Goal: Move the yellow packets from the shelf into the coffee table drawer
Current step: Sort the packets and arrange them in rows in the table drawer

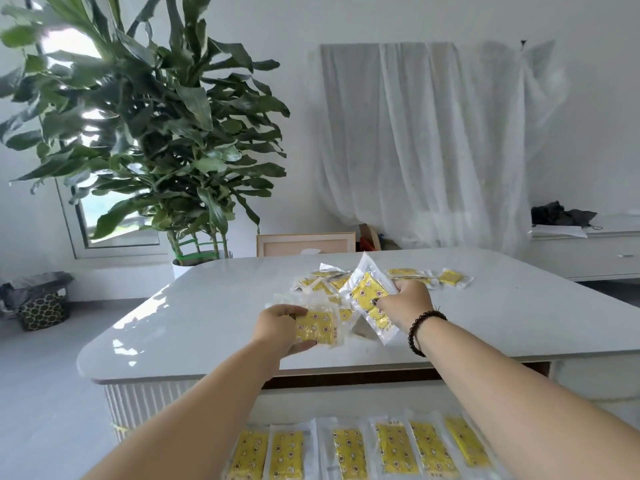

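From the head view, my left hand point(282, 329) pinches one packet point(316, 329) flat on the table point(207, 306); my right hand point(405, 301) grips another packet point(367, 294) lifted above the loose pile point(329, 282). More lie in the drawer point(356, 448). They look light, floppy and slick, so I'd hold the edges. The tabletop is glossy; a plant point(145, 126) stands behind

We see white walls point(346, 22) and a pale grey floor point(45, 393). A tall leafy potted plant point(149, 126) stands before a bright window point(114, 220) at the left. Sheer white fabric point(433, 140) hangs on the far wall, with a framed panel point(306, 244) leaning below it. A low white cabinet point(588, 254) sits at the right, and a patterned basket point(43, 311) rests on the floor at the left
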